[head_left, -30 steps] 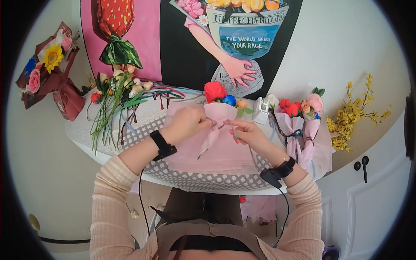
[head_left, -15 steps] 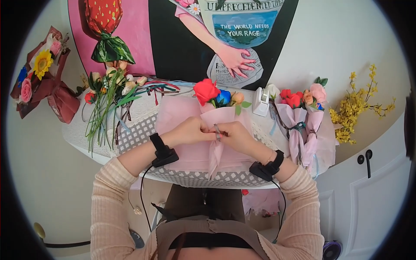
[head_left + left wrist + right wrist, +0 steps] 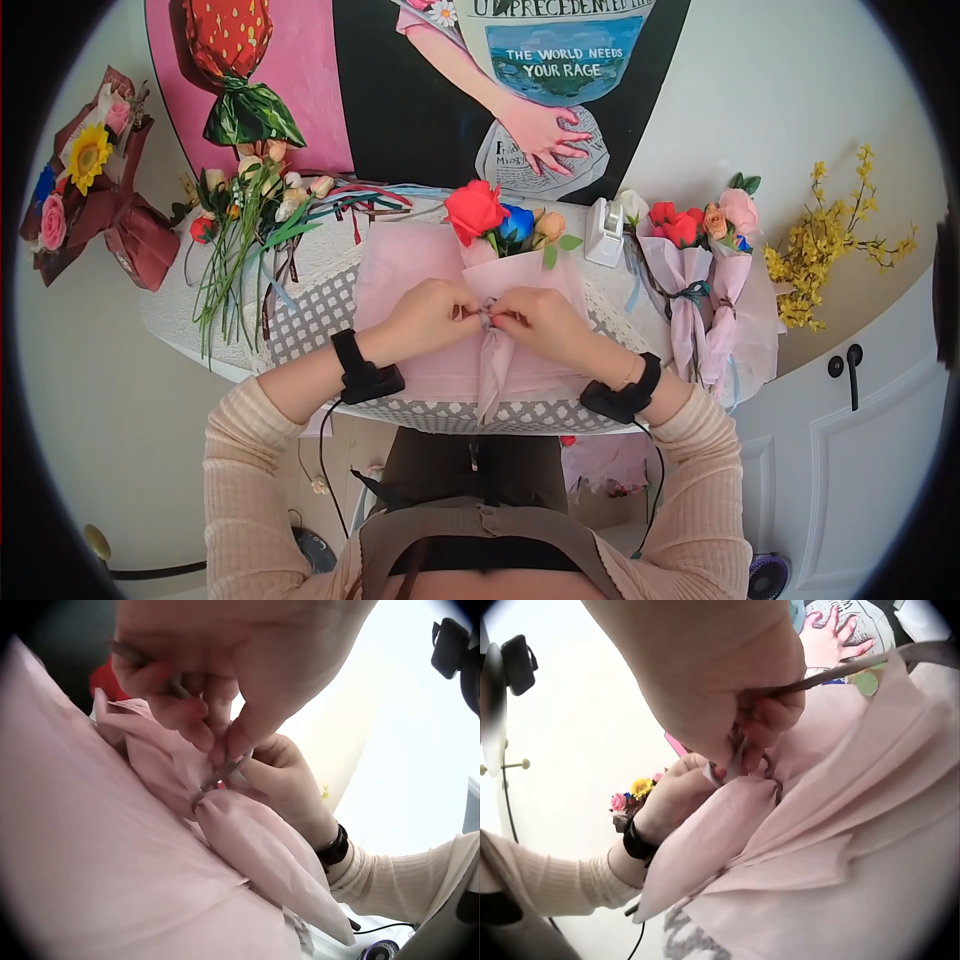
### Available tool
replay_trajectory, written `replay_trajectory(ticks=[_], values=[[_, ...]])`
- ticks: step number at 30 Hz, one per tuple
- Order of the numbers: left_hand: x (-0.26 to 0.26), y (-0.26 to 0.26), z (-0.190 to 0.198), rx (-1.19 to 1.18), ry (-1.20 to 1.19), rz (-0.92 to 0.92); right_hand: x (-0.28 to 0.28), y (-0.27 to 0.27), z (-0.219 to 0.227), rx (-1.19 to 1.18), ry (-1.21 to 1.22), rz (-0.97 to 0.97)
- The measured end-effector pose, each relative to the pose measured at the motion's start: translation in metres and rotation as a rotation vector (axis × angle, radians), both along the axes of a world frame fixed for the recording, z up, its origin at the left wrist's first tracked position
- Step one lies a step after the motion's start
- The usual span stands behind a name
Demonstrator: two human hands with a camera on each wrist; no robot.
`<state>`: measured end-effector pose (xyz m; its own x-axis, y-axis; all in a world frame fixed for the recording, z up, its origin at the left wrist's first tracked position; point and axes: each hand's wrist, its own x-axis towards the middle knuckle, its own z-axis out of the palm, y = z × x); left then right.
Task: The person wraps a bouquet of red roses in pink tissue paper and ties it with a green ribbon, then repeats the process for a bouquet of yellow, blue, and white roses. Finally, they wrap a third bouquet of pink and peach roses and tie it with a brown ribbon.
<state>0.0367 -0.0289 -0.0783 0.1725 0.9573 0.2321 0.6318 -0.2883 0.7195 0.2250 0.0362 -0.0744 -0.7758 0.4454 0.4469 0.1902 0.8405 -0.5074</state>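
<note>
A small bouquet of a red rose, a blue flower and a peach flower lies on the table, wrapped in pink paper. Around the gathered waist of the paper runs a narrow grey ribbon. My left hand pinches the ribbon at the waist from the left. From the right, my right hand pinches it too, and a length of ribbon trails out past its curled fingers in the right wrist view. The fingertips of both hands are close together over the tie.
Loose stemmed flowers and ribbon strips lie at the back left. A white tape dispenser stands behind the bouquet, with two wrapped pink bouquets to its right. More pink paper lies under the work.
Both hands have come in from slightly apart to meet at the bouquet's waist, the ribbon between them. The wrapped lower end now points toward the body.
</note>
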Motion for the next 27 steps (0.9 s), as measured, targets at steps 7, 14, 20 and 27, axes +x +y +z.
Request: replay_trajectory(ticks=[7, 14, 20, 27], values=[[-0.05, -0.012, -0.003, -0.005, 0.456, -0.061, 0.054, 0.05, -0.013, -0.447, -0.194, -0.075], [-0.057, -0.018, 0.007, -0.123, 0.467, -0.094, 0.066, 0.055, -0.022, -0.535, -0.313, -0.098], [-0.068, -0.015, 0.013, -0.154, -0.03, 0.021, 0.083, 0.037, 0.006, -0.77, 0.291, -0.202], [-0.02, 0.021, 0.011, -0.679, -0.614, 0.043, 0.049, -0.017, 0.003, -0.812, -0.323, -0.052]])
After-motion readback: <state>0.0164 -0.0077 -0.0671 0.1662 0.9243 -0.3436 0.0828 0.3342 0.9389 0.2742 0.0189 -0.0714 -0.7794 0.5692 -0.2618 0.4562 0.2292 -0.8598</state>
